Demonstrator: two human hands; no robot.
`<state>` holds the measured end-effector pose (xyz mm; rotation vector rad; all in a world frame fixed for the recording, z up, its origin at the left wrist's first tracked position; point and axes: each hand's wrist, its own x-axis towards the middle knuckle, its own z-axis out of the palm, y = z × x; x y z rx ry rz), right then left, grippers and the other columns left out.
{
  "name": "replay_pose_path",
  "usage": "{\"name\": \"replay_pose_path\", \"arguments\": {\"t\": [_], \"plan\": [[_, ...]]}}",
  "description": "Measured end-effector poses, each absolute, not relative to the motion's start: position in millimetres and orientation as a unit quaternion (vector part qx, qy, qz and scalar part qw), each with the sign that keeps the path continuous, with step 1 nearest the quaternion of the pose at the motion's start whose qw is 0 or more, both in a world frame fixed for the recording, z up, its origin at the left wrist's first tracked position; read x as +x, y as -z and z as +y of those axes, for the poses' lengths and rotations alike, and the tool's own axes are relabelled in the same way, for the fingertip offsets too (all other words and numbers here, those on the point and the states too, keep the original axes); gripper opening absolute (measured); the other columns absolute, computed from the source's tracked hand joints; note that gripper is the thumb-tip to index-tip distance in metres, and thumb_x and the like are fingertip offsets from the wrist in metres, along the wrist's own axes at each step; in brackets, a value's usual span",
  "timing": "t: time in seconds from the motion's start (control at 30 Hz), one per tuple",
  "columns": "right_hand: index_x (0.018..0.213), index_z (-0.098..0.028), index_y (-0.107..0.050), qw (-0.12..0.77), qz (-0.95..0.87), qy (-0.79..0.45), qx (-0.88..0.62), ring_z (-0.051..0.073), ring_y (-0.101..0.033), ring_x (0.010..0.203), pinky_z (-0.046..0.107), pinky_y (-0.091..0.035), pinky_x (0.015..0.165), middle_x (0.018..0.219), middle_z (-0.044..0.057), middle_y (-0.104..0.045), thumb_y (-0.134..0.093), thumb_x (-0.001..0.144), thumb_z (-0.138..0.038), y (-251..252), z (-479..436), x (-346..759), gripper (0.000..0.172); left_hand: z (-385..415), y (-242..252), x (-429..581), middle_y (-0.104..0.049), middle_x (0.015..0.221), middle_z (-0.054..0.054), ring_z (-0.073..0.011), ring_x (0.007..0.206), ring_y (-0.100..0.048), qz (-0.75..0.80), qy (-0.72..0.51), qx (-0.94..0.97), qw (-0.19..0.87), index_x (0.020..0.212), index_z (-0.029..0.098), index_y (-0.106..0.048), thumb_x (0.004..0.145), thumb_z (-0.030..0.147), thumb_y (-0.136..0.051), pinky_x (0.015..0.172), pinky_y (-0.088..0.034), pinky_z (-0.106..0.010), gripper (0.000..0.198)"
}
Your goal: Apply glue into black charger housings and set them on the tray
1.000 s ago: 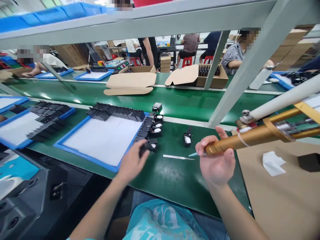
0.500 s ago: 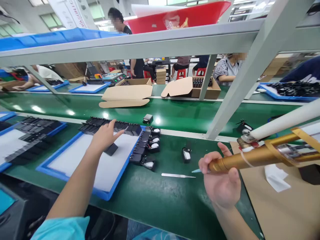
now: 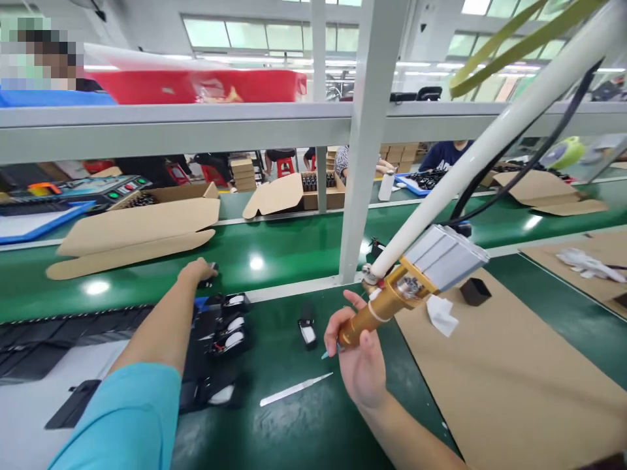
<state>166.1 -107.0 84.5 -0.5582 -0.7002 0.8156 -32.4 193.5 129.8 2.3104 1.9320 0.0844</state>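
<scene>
My left hand [image 3: 194, 269] stretches out over the green belt, its fingers closed on a small black case [image 3: 210, 275] that they partly hide. Beneath that arm stand rows of black cases [image 3: 29, 336]; several opened ones with white insides [image 3: 234, 336] line the right side. My right hand [image 3: 360, 356] curls round the lower end of a gold cylindrical tool [image 3: 375, 314] hung from a white pole. A pale blue tip [image 3: 325, 355] pokes out by its fingers. Left of this hand an opened black case [image 3: 307, 331] stands on the bench, and a flat metal strip with a pointed end [image 3: 294, 390] lies below it.
A grey upright post [image 3: 360, 196] and a shelf beam [image 3: 196, 134] cross in front of me. Cardboard [image 3: 494, 365] covers the right bench, with a crumpled white tissue [image 3: 441, 314] and a black box [image 3: 475, 292] on it. Open cartons [image 3: 142, 225] stand across the belt.
My left hand has gone from above the tray to the black case on the belt and closed on it. The view has swung right; my right hand stays at the gold tool.
</scene>
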Motion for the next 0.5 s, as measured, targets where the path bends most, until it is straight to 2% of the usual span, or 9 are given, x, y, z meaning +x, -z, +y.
{"name": "replay_pose_path", "arguments": {"t": [0.1, 0.23, 0.27, 0.3, 0.37, 0.5], "plan": [[0.122, -0.026, -0.048, 0.821, -0.332, -0.38, -0.268, 0.012, -0.05, 0.055, 0.029, -0.039, 0.056, 0.08, 0.0, -0.061, -0.053, 0.087, -0.051, -85.8, -108.7, 167.1, 0.043, 186.9, -145.0, -21.0, -0.065, 0.081, -0.007, -0.0206, 0.073, -0.064, 0.633, 0.018, 0.77, 0.078, 0.097, 0.005, -0.061, 0.085, 0.031, -0.066, 0.066, -0.05, -0.03, 0.029], [0.122, -0.026, -0.05, 0.816, -0.337, -0.384, -0.269, 0.012, -0.05, 0.055, 0.029, -0.039, 0.056, 0.08, -0.001, -0.061, -0.054, 0.086, -0.051, -87.0, -109.9, 168.4, 0.043, 131.2, -163.5, -18.7, -0.068, 0.094, -0.009, -0.0209, 0.079, -0.062, 0.536, 0.028, 0.841, 0.065, 0.115, 0.008, -0.058, 0.086, 0.033, -0.06, 0.07, -0.046, -0.029, 0.038], [0.122, -0.027, -0.051, 0.814, -0.341, -0.385, -0.269, 0.012, -0.05, 0.055, 0.029, -0.039, 0.056, 0.08, -0.001, -0.061, -0.054, 0.086, -0.05, -87.1, -110.0, 168.7, 0.043, 105.7, -166.9, -20.1, -0.068, 0.097, -0.007, -0.0209, 0.08, -0.061, 0.505, 0.031, 0.86, 0.068, 0.121, 0.013, -0.057, 0.086, 0.034, -0.059, 0.071, -0.045, -0.029, 0.041], [0.121, -0.027, -0.051, 0.813, -0.345, -0.386, -0.268, 0.012, -0.05, 0.056, 0.029, -0.039, 0.057, 0.08, -0.001, -0.061, -0.054, 0.087, -0.05, -87.1, -110.1, 168.9, 0.042, 77.0, -168.8, -21.4, -0.069, 0.098, -0.003, -0.021, 0.08, -0.062, 0.481, 0.041, 0.872, 0.077, 0.121, 0.02, -0.058, 0.082, 0.036, -0.063, 0.071, -0.044, -0.028, 0.042], [0.12, -0.027, -0.052, 0.81, -0.35, -0.387, -0.266, 0.012, -0.05, 0.056, 0.029, -0.038, 0.057, 0.081, -0.001, -0.061, -0.053, 0.088, -0.049, -87.0, -110.8, 168.9, 0.039, 15.9, -165.5, -22.6, -0.07, 0.099, 0.0, -0.0224, 0.085, -0.064, 0.391, 0.058, 0.913, 0.101, 0.112, 0.027, -0.062, 0.081, 0.034, -0.06, 0.071, -0.044, -0.029, 0.032], [0.12, -0.029, -0.052, 0.804, -0.36, -0.393, -0.266, 0.013, -0.05, 0.056, 0.03, -0.038, 0.058, 0.081, -0.001, -0.06, -0.051, 0.088, -0.05, -86.9, -112.8, 168.1, 0.038, -79.2, -128.2, -19.1, -0.07, 0.097, -0.005, -0.026, 0.083, -0.067, 0.3, 0.146, 0.935, 0.119, 0.105, 0.022, -0.063, 0.079, 0.031, -0.059, 0.067, -0.048, -0.032, 0.028]]}}
